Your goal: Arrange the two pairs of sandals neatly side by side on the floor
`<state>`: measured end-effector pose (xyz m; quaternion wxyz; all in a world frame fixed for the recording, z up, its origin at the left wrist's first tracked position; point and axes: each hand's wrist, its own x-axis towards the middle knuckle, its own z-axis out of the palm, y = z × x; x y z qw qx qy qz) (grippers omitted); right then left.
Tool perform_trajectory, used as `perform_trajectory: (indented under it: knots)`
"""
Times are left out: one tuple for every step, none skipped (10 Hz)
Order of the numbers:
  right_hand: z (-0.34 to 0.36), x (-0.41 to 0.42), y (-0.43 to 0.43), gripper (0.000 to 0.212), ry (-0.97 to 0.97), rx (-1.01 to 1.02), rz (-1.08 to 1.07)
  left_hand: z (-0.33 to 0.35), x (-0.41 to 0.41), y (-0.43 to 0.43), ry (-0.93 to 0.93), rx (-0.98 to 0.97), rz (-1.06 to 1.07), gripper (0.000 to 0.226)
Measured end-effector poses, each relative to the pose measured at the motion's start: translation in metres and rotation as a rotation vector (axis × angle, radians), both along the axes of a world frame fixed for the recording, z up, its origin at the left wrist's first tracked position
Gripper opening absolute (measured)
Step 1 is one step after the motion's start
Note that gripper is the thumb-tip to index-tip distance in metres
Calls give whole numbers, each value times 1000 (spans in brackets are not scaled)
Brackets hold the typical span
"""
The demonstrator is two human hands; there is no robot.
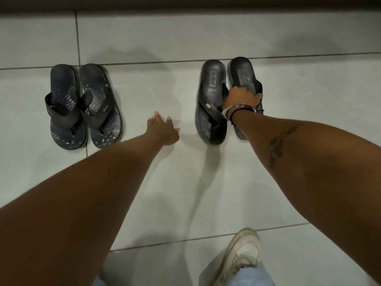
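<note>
Floor material: pale grey glossy floor tiles [185,182] with dark grout lines, likely slick enough for a rubber sole to slide when pushed.
Left pair: two dark navy patterned rubber flip-flops [84,106], side by side and touching, toes toward the person, lying flat at the left near a grout crossing.
Right pair, inner: a black smooth-footbed thong sandal with a small metal tag [212,100], flat on the tile.
Right pair, outer: its matching black thong sandal [244,73], just beside the inner one, heel end a little farther away; its front half is hidden by the wrist.
Right hand [242,98]: closed around the strap area of the outer black sandal, wrist ringed with bangles; how far the fingers wrap under the strap cannot be told.
Left hand [164,131]: fingers spread and empty, hovering low over bare tile between the two pairs, touching neither.
Spacing: the pairs lie well apart, each tidy in itself.
Handling: these look light and bendy at the sole, with soft straps that flex; a strap grip lifts easily but lets the sole swing.
Best hold: probably the strap junction or the sole's side edge, for steering it square.
Bystander item: a cream canvas sneaker [241,254] on the person's foot, near the bottom edge.
</note>
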<state>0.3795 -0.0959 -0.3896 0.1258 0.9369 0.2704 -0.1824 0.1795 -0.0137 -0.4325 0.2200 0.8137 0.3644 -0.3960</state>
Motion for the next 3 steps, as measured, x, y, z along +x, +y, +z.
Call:
perform_trajectory:
  knots:
    - [31, -10, -2, 29, -48, 15, 77, 29, -4, 14, -10, -30, -24, 63]
    - [109, -14, 11, 27, -53, 74, 198, 110, 3, 47, -148, 111, -22, 67]
    - [220, -3, 45, 26, -66, 231, 375, 238, 34, 101, -501, 311, 47, 61]
